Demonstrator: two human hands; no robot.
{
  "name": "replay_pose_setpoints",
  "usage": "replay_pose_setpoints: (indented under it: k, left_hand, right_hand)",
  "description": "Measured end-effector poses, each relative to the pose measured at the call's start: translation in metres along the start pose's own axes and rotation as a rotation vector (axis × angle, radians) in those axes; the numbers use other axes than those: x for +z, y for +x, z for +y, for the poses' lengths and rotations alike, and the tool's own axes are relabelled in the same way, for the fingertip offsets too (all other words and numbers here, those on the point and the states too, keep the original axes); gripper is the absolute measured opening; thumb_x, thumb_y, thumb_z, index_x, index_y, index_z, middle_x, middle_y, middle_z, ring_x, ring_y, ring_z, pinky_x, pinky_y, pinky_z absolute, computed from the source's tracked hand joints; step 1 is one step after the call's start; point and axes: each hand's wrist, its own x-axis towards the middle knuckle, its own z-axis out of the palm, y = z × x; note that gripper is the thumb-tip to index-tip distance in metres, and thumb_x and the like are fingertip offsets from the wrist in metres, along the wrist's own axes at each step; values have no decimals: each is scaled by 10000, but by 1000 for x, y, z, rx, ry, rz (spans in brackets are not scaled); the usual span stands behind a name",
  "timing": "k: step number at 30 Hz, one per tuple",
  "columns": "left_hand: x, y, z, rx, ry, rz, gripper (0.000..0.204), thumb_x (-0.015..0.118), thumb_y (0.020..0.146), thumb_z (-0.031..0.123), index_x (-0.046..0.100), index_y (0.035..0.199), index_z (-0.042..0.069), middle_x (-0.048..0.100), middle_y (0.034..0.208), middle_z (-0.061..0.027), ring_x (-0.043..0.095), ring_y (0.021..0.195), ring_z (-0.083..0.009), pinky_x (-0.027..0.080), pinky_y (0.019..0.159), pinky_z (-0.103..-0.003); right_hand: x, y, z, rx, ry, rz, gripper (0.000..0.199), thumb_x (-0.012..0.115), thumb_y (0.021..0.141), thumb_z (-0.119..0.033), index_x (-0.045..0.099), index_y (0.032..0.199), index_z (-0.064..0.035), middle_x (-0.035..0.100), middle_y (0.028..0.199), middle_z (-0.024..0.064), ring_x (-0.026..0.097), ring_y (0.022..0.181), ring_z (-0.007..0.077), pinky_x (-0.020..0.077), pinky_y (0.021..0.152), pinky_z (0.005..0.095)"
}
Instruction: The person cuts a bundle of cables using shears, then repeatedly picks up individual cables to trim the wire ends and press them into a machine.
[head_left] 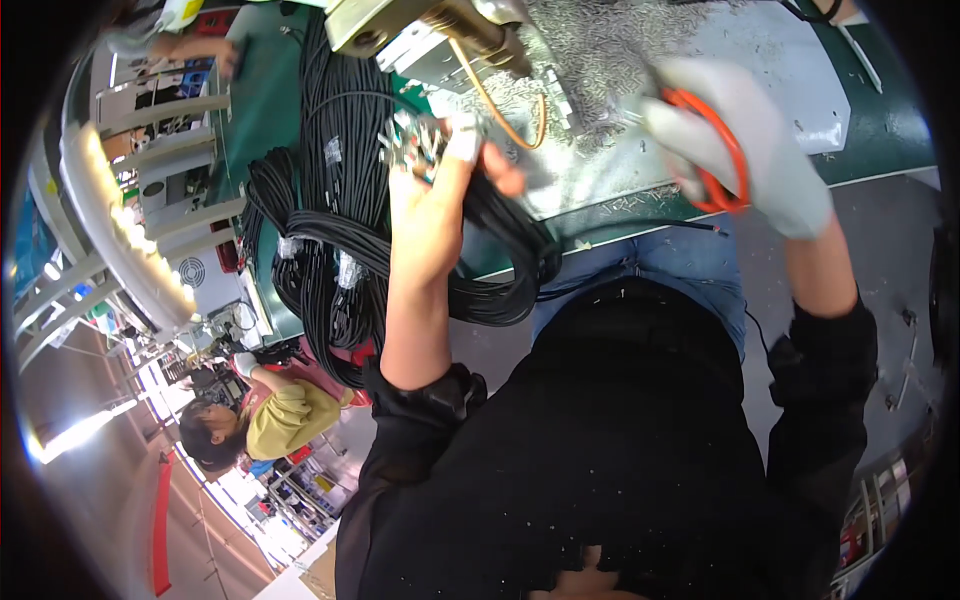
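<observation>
My left hand (425, 215), with white covers on some fingertips, is closed round a bunch of cable ends (412, 142) with shiny metal tips and coloured wires. Black cables hang from that side and lie coiled beneath the wrist. In a pale glove, my right hand (745, 125) grips scissors (738, 160) with orange loop handles. It hovers over the right part of the bench, apart from the left hand. Motion blurs the right hand and the blades, so whether they touch anything I cannot tell.
A metal machine head (440, 30) with an orange-brown tube (490, 95) stands ahead. Small metal scraps (620, 45) cover much of the pale plate (790, 60). Thick black cable bundles (345, 120) fill the green bench's left side. Another person (285, 415) works farther left.
</observation>
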Motion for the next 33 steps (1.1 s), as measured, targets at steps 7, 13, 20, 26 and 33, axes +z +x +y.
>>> replay_pose_setpoints:
  k: [7,13,20,26,33]
  left_hand:
    - [16,-44,6,-170,87,-481,177,564,905,62,512,1059,-7,544,693,-51,531,598,-116,463,555,-271]
    - [32,-53,6,-145,-90,-316,198,547,842,-65,519,1029,-4,595,805,-58,563,651,-92,456,574,-222]
    - [42,-62,8,65,105,-219,251,587,853,-56,502,1085,-9,600,853,-71,550,636,-96,457,580,-228]
    - [37,-54,13,-133,-150,-503,230,604,893,18,511,1101,-17,610,835,-81,531,618,-91,441,562,-225]
    - [37,-58,27,-244,-39,-701,259,584,916,46,500,1151,-20,623,810,-93,510,599,-78,421,545,-221]
  right_hand:
    - [39,-40,-28,-230,-297,233,146,577,858,-165,597,860,-20,531,566,9,496,436,84,387,425,230]
    - [49,-50,-39,-31,-28,93,140,574,848,-137,603,885,-5,537,568,4,505,441,69,402,444,221]
    - [54,-67,-39,-44,44,195,127,575,834,-119,595,863,4,528,540,11,523,457,70,404,444,239]
    - [41,-70,-15,-904,-656,300,66,623,785,-106,603,810,-49,521,522,42,517,418,166,401,435,277]
    - [21,-83,-31,-752,-683,-15,105,675,726,-111,611,796,-65,523,547,46,523,445,208,405,446,299]
